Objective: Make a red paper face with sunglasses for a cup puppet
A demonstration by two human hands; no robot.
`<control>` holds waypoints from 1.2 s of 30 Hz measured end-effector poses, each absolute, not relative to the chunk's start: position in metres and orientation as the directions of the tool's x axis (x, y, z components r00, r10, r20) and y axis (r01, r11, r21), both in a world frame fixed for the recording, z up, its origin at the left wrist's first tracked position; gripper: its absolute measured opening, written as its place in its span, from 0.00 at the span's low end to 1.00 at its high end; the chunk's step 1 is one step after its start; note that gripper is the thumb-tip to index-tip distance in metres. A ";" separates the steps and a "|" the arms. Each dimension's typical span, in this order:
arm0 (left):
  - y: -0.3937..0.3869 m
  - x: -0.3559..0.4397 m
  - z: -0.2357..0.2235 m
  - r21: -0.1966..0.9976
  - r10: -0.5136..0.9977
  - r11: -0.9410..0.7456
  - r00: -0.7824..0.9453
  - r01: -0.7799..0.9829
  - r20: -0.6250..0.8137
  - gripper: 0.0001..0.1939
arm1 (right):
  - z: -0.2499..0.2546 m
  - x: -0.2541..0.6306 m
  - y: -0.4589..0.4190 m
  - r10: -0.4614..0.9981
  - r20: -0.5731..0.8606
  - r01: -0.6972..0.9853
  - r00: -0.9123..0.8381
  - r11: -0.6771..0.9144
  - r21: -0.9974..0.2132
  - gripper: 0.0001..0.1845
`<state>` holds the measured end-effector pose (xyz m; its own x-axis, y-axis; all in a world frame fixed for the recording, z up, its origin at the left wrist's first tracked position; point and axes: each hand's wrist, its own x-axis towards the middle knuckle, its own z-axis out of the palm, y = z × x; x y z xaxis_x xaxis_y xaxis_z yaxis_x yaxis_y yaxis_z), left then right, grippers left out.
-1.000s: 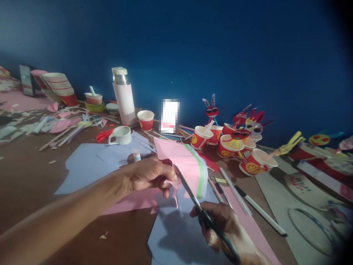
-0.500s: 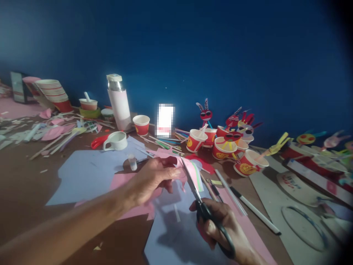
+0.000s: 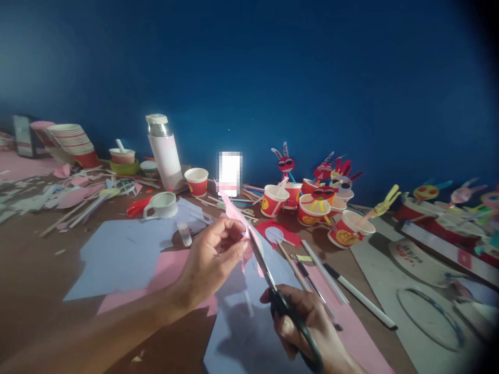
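Note:
Between the thumb and fingers of my left hand [image 3: 212,254] is a piece of pink paper [image 3: 233,210], turned nearly edge-on and standing upright, with ragged lower ends hanging down. My right hand [image 3: 307,327] grips black-handled scissors [image 3: 267,270] by their loops. The blades point up and away, with their tips against the pink paper beside my left fingertips. They look nearly closed. Below both hands lies a blue paper sheet [image 3: 237,348], partly in their shadow. A small glue bottle or tube [image 3: 184,235] stands just left of my left hand.
Several red paper cups [image 3: 315,209] with paper-puppet figures stand at the back right. A thermos [image 3: 166,156], a paper cup [image 3: 196,182] and a white mug-like cup [image 3: 160,205] stand at the back left. A white marker [image 3: 360,296] lies to the right. Paper scraps [image 3: 83,192] cover the far left.
The pink paper has been turned from a broad face to nearly edge-on. My left hand has rotated with it. The scissors have shifted slightly left and down, and the view has moved a little.

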<state>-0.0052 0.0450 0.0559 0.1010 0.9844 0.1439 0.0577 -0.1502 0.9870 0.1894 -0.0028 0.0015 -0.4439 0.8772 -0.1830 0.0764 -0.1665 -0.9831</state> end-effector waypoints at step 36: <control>0.055 -0.017 0.066 0.998 0.958 -0.039 0.287 0.046 0.025 0.20 | -0.001 0.189 -0.002 0.872 -0.175 0.095 -0.457 -0.148 -0.984 0.25</control>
